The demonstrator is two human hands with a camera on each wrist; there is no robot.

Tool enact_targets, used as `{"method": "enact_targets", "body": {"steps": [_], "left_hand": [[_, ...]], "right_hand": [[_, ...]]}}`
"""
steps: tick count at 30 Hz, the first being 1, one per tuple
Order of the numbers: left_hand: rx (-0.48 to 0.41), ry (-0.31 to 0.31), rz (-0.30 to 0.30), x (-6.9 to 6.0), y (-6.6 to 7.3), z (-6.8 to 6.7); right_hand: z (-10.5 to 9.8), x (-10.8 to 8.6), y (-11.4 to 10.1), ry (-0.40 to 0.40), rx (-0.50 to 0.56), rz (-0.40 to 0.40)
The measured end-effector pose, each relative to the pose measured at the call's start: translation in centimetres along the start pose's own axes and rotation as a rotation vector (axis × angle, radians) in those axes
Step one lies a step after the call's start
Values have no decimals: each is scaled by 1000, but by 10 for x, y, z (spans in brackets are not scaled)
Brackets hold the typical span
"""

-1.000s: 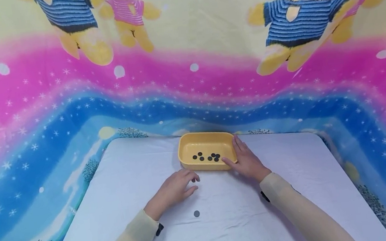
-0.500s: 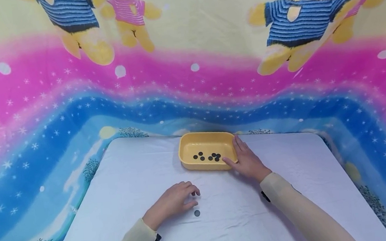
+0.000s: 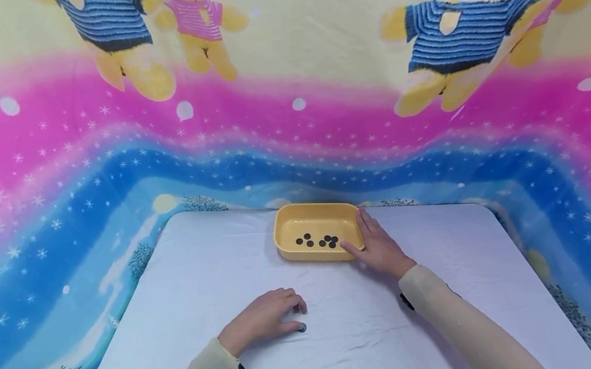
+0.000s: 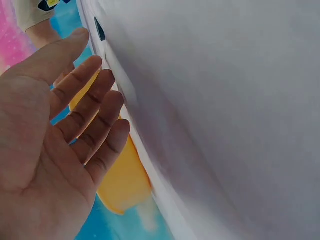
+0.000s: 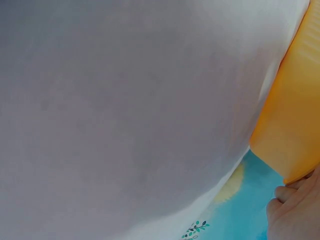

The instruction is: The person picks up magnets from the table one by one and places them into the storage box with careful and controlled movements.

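A small dark round disc (image 3: 303,327) lies on the white-covered table. In the head view my left hand (image 3: 266,320) is just beside it, thumb tip at the disc's edge. The left wrist view shows this hand's fingers loosely bent and apart with nothing between them, and the disc (image 4: 99,29) past the thumb tip. My right hand (image 3: 383,250) grips the right end of a yellow plastic box (image 3: 316,255), thumb over the near rim, fingers along the outer wall. Several dark discs (image 3: 307,237) lie on the box's floor. The right wrist view shows only part of the hand (image 5: 300,210).
The table (image 3: 215,247) has a wrinkled white cloth over it. Behind and around it hangs a printed curtain (image 3: 290,131) with bears and snowflakes. The box stands close to the table's far edge.
My left hand has drawn back from near the box toward the loose disc, its thumb now at the disc. A disc seen under its fingers earlier is out of sight. The right hand stays put.
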State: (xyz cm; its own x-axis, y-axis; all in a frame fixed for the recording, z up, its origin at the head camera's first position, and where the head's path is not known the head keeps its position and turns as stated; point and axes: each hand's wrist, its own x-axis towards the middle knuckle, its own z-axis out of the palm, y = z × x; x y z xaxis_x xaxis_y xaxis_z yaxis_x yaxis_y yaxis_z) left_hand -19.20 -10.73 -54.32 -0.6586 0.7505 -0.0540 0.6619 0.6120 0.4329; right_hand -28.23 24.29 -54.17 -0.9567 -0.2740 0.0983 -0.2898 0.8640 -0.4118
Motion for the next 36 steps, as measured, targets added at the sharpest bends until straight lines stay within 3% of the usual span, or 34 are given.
{"method": "enact_targets", "body": {"steps": [14, 36], "left_hand": [[31, 7, 74, -1, -3, 3], [45, -20, 96, 2, 2, 4]], "right_hand": [[2, 0, 1, 15, -2, -4], [3, 0, 2, 20, -6, -10]]}}
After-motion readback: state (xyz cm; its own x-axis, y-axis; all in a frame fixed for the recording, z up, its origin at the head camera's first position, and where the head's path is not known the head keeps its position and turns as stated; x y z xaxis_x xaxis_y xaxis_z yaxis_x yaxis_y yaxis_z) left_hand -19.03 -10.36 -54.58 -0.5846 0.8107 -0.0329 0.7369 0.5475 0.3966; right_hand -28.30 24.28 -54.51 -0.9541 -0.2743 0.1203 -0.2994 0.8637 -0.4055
